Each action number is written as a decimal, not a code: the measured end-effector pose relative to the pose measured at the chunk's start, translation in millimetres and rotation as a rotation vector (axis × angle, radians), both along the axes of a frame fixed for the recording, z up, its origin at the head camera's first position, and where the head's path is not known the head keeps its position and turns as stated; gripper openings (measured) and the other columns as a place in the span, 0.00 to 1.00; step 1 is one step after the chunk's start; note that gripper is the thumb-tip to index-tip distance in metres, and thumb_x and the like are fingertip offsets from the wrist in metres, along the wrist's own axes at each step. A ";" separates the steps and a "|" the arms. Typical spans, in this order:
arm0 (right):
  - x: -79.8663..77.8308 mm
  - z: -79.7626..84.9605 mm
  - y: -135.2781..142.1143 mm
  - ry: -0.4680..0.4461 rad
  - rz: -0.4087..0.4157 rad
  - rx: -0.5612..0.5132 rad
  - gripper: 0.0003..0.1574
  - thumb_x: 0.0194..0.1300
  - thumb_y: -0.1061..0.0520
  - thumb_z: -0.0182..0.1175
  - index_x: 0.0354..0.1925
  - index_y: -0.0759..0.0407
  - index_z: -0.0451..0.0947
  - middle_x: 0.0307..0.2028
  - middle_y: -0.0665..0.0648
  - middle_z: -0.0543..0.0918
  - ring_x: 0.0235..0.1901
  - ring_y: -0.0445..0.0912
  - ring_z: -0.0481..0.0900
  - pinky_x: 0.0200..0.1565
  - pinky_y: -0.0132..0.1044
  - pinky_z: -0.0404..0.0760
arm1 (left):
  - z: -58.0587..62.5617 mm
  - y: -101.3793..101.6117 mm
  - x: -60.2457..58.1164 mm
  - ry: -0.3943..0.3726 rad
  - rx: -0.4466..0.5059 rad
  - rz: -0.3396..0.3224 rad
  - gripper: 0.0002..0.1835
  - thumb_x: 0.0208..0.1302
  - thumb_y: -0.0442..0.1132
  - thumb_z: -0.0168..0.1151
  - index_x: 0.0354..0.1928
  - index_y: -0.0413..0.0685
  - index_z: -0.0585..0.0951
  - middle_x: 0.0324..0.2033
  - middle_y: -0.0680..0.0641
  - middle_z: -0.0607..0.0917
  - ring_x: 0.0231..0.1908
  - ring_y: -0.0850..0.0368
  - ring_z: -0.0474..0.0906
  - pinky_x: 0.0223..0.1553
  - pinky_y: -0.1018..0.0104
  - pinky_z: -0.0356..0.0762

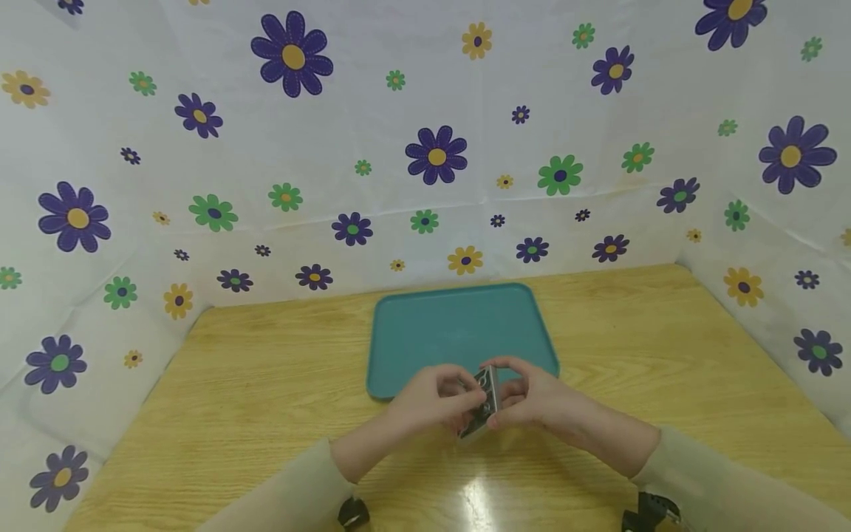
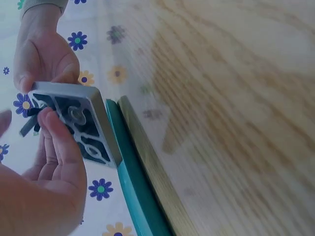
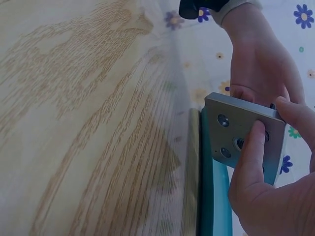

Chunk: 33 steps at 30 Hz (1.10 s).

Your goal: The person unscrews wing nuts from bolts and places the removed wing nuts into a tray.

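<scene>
Between the two hands, above the table, a square grey metal plate [image 1: 490, 380] is held tilted. Its ribbed, hollowed side [image 2: 93, 129] faces the left hand. The other side [image 3: 246, 116] is flat and silver with several round holes. My right hand [image 1: 548, 399] grips the plate by its edges, one finger lying across the flat side in the right wrist view. At the ribbed side, my left hand [image 1: 422, 399] pinches a small dark piece [image 2: 32, 118] with a greyish end. I cannot tell what kind of piece it is.
A teal tray [image 1: 459, 325] lies on the wooden table [image 1: 286, 384] just beyond the hands. White cloth [image 1: 372, 111] printed with flowers hangs at the back and both sides. Black straps [image 1: 648, 511] show below the sleeves.
</scene>
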State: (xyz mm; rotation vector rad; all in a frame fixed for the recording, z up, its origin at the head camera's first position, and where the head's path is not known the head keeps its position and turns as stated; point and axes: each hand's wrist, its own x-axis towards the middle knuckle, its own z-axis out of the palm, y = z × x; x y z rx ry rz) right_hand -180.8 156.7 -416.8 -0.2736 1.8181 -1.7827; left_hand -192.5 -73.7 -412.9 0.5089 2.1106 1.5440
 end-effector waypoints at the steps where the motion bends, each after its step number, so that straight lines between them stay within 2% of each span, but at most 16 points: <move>1: 0.0 0.5 0.2 -0.007 -0.003 0.001 0.58 0.60 0.69 0.72 0.80 0.64 0.53 0.44 0.59 0.84 0.42 0.44 0.86 0.47 0.35 0.85 | 0.4 -1.6 -0.6 0.023 0.000 -0.014 0.15 0.73 0.40 0.69 0.54 0.37 0.83 0.32 0.46 0.89 0.27 0.62 0.83 0.33 0.60 0.88; 6: -0.8 1.4 -0.3 -0.017 -0.008 -0.002 0.57 0.61 0.69 0.72 0.80 0.64 0.54 0.46 0.61 0.85 0.43 0.45 0.87 0.48 0.36 0.86 | 0.6 -7.3 -3.5 0.154 -0.030 -0.106 0.22 0.67 0.35 0.74 0.61 0.41 0.82 0.48 0.39 0.88 0.37 0.66 0.84 0.41 0.67 0.87; 9: -1.1 0.8 -0.5 -0.011 -0.001 -0.017 0.57 0.62 0.69 0.72 0.80 0.65 0.53 0.46 0.62 0.86 0.44 0.46 0.87 0.49 0.36 0.87 | -0.3 -8.7 -4.5 0.221 -0.053 -0.154 0.21 0.66 0.33 0.74 0.60 0.42 0.83 0.49 0.39 0.87 0.39 0.68 0.84 0.40 0.72 0.85; 13: -0.9 0.9 -1.1 -0.019 0.005 -0.029 0.57 0.62 0.69 0.71 0.81 0.65 0.52 0.45 0.60 0.86 0.42 0.45 0.87 0.47 0.34 0.86 | -1.6 -8.6 -5.1 0.247 -0.054 -0.181 0.14 0.68 0.30 0.70 0.54 0.40 0.86 0.48 0.37 0.88 0.38 0.70 0.84 0.38 0.74 0.85; 18: -0.3 1.6 -1.2 -0.036 0.007 -0.026 0.57 0.62 0.69 0.71 0.81 0.64 0.51 0.44 0.59 0.85 0.42 0.44 0.86 0.46 0.34 0.85 | -2.9 -7.8 -5.2 0.244 -0.069 -0.153 0.09 0.70 0.33 0.69 0.49 0.40 0.87 0.43 0.38 0.90 0.36 0.71 0.84 0.38 0.74 0.85; 25: -0.2 1.1 -1.2 -0.045 0.006 -0.016 0.57 0.62 0.68 0.71 0.81 0.64 0.52 0.46 0.60 0.84 0.43 0.45 0.86 0.47 0.33 0.86 | -4.1 -5.5 -3.7 0.229 -0.039 -0.121 0.08 0.73 0.36 0.68 0.43 0.35 0.85 0.36 0.37 0.90 0.29 0.70 0.83 0.33 0.71 0.86; 29: 0.8 1.8 -2.5 -0.040 0.001 -0.018 0.58 0.61 0.68 0.71 0.81 0.64 0.52 0.47 0.62 0.83 0.44 0.46 0.86 0.47 0.33 0.86 | -3.9 -1.8 -2.6 0.204 -0.038 -0.077 0.08 0.73 0.34 0.66 0.39 0.34 0.84 0.30 0.37 0.90 0.25 0.66 0.81 0.29 0.69 0.85; 33: 1.6 2.0 -4.9 -0.002 0.001 0.000 0.59 0.59 0.69 0.73 0.80 0.65 0.53 0.49 0.63 0.84 0.44 0.45 0.87 0.50 0.35 0.85 | -1.8 2.9 -0.2 0.168 -0.067 -0.021 0.07 0.70 0.33 0.66 0.34 0.36 0.83 0.24 0.44 0.88 0.21 0.64 0.80 0.26 0.66 0.84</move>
